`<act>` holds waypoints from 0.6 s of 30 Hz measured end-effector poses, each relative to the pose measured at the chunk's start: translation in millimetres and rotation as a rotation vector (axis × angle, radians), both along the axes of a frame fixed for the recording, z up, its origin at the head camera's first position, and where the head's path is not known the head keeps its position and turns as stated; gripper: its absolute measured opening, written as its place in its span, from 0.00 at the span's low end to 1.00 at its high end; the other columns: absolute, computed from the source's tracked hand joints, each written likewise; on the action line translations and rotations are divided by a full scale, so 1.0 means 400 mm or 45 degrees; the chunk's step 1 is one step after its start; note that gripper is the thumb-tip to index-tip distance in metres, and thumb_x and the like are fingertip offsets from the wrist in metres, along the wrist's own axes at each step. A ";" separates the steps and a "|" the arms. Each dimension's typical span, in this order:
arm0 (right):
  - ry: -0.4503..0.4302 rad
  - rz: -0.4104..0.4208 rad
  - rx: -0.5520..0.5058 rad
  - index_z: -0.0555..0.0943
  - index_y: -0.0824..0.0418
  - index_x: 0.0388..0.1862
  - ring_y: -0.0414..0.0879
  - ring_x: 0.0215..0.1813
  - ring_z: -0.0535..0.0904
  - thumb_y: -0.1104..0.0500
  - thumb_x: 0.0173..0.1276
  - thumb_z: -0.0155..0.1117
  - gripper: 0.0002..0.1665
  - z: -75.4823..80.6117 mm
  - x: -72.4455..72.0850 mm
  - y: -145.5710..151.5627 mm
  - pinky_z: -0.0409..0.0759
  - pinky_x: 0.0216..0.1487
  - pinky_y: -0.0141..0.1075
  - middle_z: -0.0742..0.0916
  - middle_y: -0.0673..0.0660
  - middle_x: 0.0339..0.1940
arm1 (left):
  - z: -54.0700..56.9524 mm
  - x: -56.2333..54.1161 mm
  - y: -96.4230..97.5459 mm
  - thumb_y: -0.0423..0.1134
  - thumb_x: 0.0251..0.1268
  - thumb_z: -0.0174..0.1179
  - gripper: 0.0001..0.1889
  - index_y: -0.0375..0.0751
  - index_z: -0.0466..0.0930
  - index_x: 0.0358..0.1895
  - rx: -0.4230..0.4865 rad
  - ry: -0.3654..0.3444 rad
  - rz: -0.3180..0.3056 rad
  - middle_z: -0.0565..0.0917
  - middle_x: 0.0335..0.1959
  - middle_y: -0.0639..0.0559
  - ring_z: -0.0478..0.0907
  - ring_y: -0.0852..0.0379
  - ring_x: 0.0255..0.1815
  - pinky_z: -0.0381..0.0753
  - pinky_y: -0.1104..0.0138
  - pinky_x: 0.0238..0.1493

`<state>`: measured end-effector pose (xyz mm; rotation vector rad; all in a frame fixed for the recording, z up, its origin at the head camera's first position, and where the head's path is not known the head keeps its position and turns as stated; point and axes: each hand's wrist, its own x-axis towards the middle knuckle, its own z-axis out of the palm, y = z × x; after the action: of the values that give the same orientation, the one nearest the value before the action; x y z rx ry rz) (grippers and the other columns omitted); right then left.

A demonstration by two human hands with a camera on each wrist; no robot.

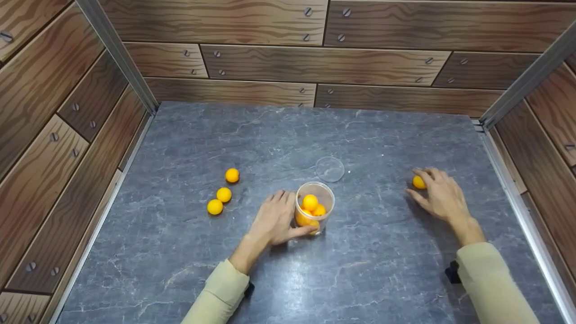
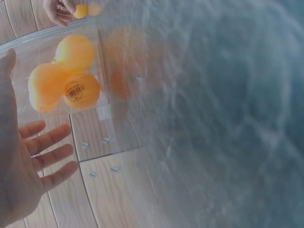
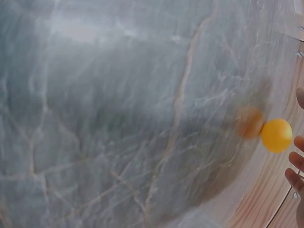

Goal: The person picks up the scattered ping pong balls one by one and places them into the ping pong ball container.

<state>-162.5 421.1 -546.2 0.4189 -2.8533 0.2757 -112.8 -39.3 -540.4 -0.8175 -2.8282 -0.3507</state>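
Note:
My left hand is beside a clear plastic cup, its thumb across the near side and its fingers along the left. In the left wrist view the fingers look fairly straight. Several orange ping-pong balls lie in the cup; one carries printed dark marks. Off to the right, my right hand reaches over a single orange ping-pong ball on the table. In the right wrist view a small gap shows between that ball and the fingertips.
Three more orange balls lie on the dark marbled table left of the cup. A clear round lid rests flat behind it. Wood-patterned walls with metal edging enclose the back and sides.

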 end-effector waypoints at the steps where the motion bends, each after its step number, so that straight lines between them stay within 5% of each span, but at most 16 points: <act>1: -0.009 -0.005 0.000 0.77 0.60 0.70 0.71 0.58 0.78 0.50 0.68 0.75 0.35 -0.001 0.001 0.002 0.77 0.55 0.65 0.81 0.72 0.61 | 0.000 0.000 0.000 0.84 0.61 0.49 0.51 0.38 0.74 0.63 -0.003 0.004 0.000 0.85 0.53 0.47 0.80 0.49 0.54 0.84 0.57 0.61; 18: -0.075 -0.035 -0.004 0.75 0.61 0.73 0.72 0.59 0.78 0.51 0.71 0.73 0.36 -0.014 0.003 0.027 0.76 0.59 0.68 0.80 0.74 0.62 | -0.006 -0.002 -0.001 0.84 0.61 0.50 0.51 0.38 0.74 0.63 0.007 0.014 -0.007 0.85 0.53 0.46 0.81 0.49 0.55 0.83 0.56 0.62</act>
<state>-161.5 431.8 -551.6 0.3765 -2.9131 0.2920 -113.6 -39.7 -542.9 -0.8240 -2.8141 -0.3530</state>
